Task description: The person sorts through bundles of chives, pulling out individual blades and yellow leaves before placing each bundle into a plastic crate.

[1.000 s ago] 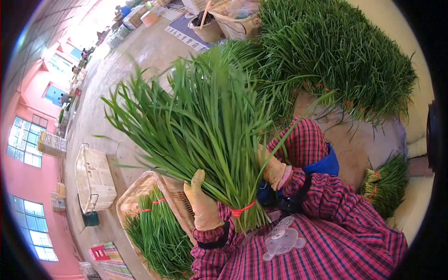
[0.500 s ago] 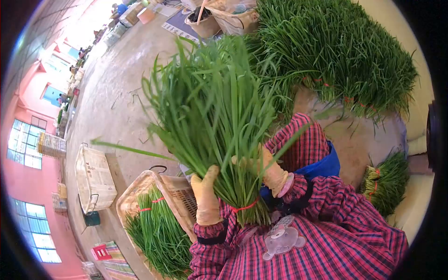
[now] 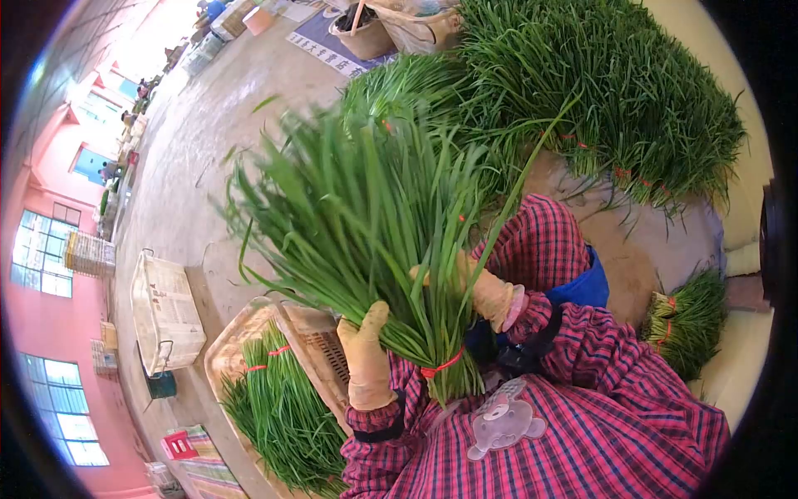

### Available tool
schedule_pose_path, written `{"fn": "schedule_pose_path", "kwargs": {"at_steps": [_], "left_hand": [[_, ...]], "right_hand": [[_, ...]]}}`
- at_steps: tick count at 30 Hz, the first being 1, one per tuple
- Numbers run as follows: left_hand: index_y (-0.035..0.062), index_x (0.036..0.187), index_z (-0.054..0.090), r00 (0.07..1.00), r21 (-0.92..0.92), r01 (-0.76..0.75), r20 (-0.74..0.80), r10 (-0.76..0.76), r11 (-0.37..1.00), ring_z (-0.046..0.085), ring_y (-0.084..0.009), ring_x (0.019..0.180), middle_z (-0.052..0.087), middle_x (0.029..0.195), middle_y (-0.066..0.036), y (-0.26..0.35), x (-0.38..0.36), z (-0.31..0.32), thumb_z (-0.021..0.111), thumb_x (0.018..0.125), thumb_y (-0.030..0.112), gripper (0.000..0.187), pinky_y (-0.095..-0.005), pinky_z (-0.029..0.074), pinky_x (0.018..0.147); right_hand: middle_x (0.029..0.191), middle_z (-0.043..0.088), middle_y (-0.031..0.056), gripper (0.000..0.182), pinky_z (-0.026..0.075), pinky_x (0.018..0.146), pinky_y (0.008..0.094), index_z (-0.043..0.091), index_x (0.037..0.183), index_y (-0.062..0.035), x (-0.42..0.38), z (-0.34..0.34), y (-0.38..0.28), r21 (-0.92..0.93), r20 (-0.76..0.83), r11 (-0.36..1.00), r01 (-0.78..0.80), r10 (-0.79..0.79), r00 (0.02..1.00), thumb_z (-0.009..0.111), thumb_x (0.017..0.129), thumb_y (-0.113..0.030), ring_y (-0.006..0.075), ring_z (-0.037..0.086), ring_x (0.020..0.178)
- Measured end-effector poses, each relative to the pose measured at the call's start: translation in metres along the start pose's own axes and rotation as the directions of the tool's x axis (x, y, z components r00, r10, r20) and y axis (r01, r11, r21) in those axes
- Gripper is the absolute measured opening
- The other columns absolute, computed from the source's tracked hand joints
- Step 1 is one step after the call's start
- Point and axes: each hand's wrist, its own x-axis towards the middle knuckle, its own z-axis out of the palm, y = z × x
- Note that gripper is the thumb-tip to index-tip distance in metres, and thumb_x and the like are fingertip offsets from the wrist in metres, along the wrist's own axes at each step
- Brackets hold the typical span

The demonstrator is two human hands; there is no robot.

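A big bunch of garlic chives [image 3: 374, 224] stands upright before my chest, its leaves fanned out and blurred at the tips. A red band [image 3: 442, 363] ties it near the cut ends, which point down at my lap. My left hand [image 3: 366, 358], in a pale rubber glove, is closed against the near left side of the stems, thumb up. On the right side, my right hand [image 3: 482, 291], gloved too, grips the leaves above the band; its fingers are partly hidden among them. One long leaf sticks out past the right hand.
A plastic crate [image 3: 237, 337] with tied chive bunches [image 3: 287, 407] sits at my left. Behind it stands a white crate [image 3: 169, 312]. A large heap of chives [image 3: 607, 91] lies at the upper right, a smaller bundle [image 3: 686, 324] at right. Baskets [image 3: 366, 37] stand at the back.
The bunch's leafy top has swung left and down, and a few loose leaf bits are in the air to its left. Both hands keep their hold.
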Motion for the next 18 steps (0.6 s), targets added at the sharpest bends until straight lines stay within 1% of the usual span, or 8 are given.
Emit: {"fn": "schedule_pose_path", "kwargs": {"at_steps": [1, 2, 3, 6, 7, 8, 9, 18], "left_hand": [[-0.0005, 0.116, 0.059, 1.000, -0.001, 0.001, 0.001, -0.001, 1.000, 0.061, -0.0149, 0.091, 0.064, 0.108, -0.004, -0.002, 0.000, 0.000, 0.068, 0.082, 0.004, 0.035, -0.0286, 0.048, 0.084], [-0.0004, 0.116, 0.059, 0.999, 0.036, -0.002, 0.037, 0.001, 0.999, 0.061, -0.0148, 0.091, 0.064, 0.108, -0.004, -0.004, 0.001, -0.001, 0.068, 0.083, 0.004, 0.035, -0.0283, 0.048, 0.084], [-0.0003, 0.116, 0.059, 0.997, 0.073, -0.010, 0.074, 0.005, 0.997, 0.061, -0.0148, 0.090, 0.064, 0.107, -0.004, -0.005, 0.002, -0.003, 0.068, 0.083, 0.004, 0.034, -0.0281, 0.048, 0.083], [-0.0007, 0.118, 0.057, 0.999, -0.093, -0.027, 0.032, 0.030, 0.995, 0.061, -0.0166, 0.093, 0.063, 0.110, -0.007, -0.004, 0.000, 0.005, 0.063, 0.085, 0.002, 0.034, -0.0303, 0.050, 0.085], [-0.0009, 0.119, 0.056, 0.999, -0.188, -0.035, -0.015, 0.032, 0.982, 0.061, -0.0176, 0.095, 0.063, 0.111, -0.008, -0.002, -0.001, 0.008, 0.061, 0.085, 0.001, 0.034, -0.0314, 0.051, 0.086], [-0.0010, 0.121, 0.056, 1.000, -0.185, -0.018, -0.025, 0.013, 0.983, 0.061, -0.0197, 0.099, 0.062, 0.114, -0.009, -0.005, 0.001, 0.005, 0.058, 0.085, 0.000, 0.036, -0.0336, 0.051, 0.088], [-0.0010, 0.121, 0.056, 1.000, -0.186, -0.021, -0.027, 0.016, 0.982, 0.061, -0.0197, 0.099, 0.062, 0.114, -0.009, -0.005, 0.000, 0.007, 0.058, 0.085, 0.000, 0.036, -0.0336, 0.051, 0.088], [-0.0018, 0.125, 0.051, 0.997, -0.175, -0.021, 0.065, 0.033, 0.984, 0.061, -0.0192, 0.101, 0.062, 0.115, -0.008, 0.010, 0.004, 0.012, 0.065, 0.080, 0.003, 0.047, -0.0320, 0.050, 0.089]], "right_hand": [[0.096, 0.065, 0.0025, 0.027, 0.051, 0.069, 0.0314, 0.062, 0.110, -0.0065, 0.000, 0.005, 0.000, -0.133, -0.006, 0.987, 0.092, -0.093, 0.996, 0.066, 0.090, -0.023, 0.0148, 0.062, 0.080], [0.094, 0.066, 0.0034, 0.023, 0.048, 0.065, 0.0338, 0.063, 0.109, -0.0079, 0.006, 0.006, 0.028, 0.351, -0.006, 0.921, 0.168, -0.177, 0.984, 0.062, 0.092, -0.023, 0.0157, 0.062, 0.076], [0.094, 0.066, 0.0034, 0.023, 0.048, 0.065, 0.0338, 0.063, 0.109, -0.0079, 0.014, -0.004, 0.038, 0.348, -0.004, 0.922, 0.170, -0.180, 0.984, 0.062, 0.092, -0.023, 0.0157, 0.062, 0.076], [0.101, 0.066, 0.0036, 0.027, 0.054, 0.072, 0.0347, 0.059, 0.115, -0.0061, 0.028, -0.023, 0.052, -0.343, 0.101, 0.752, 0.562, -0.566, 0.818, 0.061, 0.093, -0.022, 0.0172, 0.065, 0.083], [0.101, 0.066, 0.0036, 0.027, 0.054, 0.072, 0.0347, 0.059, 0.115, -0.0061, 0.023, -0.027, 0.056, -0.344, 0.100, 0.751, 0.564, -0.567, 0.817, 0.061, 0.093, -0.022, 0.0172, 0.065, 0.083], [0.103, 0.066, 0.0033, 0.028, 0.055, 0.074, 0.0336, 0.059, 0.116, -0.0060, 0.011, -0.022, 0.038, 0.099, -0.046, 0.958, 0.269, -0.266, 0.963, 0.063, 0.093, -0.022, 0.0169, 0.065, 0.085], [0.104, 0.065, 0.0030, 0.029, 0.055, 0.075, 0.0325, 0.059, 0.116, -0.0059, 0.004, -0.020, 0.029, 0.541, -0.021, 0.838, -0.071, 0.097, 0.995, 0.064, 0.092, -0.022, 0.0165, 0.065, 0.088], [0.109, 0.062, 0.0067, 0.033, 0.053, 0.080, 0.0290, 0.056, 0.121, -0.0025, -0.012, -0.021, 0.021, 0.012, 0.140, 0.977, 0.213, -0.213, 0.967, 0.044, 0.102, -0.027, 0.0144, 0.062, 0.094]]}}
